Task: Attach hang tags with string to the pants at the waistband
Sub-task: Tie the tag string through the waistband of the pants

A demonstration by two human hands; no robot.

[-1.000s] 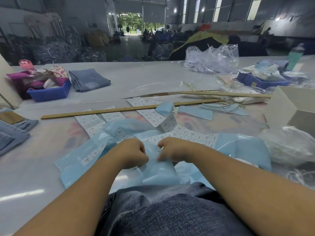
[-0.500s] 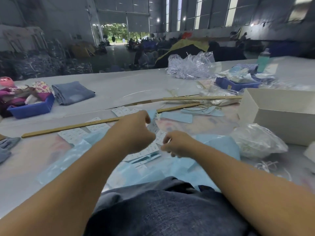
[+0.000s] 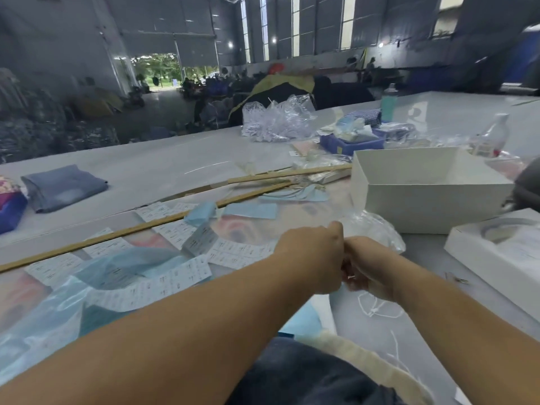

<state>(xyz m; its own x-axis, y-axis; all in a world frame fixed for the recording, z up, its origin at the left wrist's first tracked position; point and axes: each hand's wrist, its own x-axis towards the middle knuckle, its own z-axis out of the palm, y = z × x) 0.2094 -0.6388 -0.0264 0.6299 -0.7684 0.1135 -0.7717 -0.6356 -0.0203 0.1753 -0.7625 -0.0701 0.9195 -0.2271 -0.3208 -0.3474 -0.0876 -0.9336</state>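
Note:
My left hand [image 3: 312, 255] and my right hand [image 3: 372, 271] meet knuckle to knuckle above the table, right of centre, fingers curled. They pinch a thin white string [image 3: 377, 309] whose loops trail onto the table under the right hand; the pinch point itself is mostly hidden. Dark denim pants [image 3: 306, 378] lie at the bottom edge, under my forearms. Light blue hang tags [image 3: 251, 210] and white printed label sheets [image 3: 178, 277] are spread over the table to the left. A crumpled clear bag [image 3: 377, 229] sits just behind my hands.
A white open box [image 3: 429, 197] stands at the right, with a flat white box [image 3: 496, 252] nearer. Long wooden rulers [image 3: 140, 228] cross the table. Folded jeans [image 3: 62, 187] lie far left; a blue tray [image 3: 350, 143], plastic bags and bottles stand behind.
Both hands lifted off the blue tags over the pants and swung right, to just in front of the clear bag, where they came together again. The view turned right with them.

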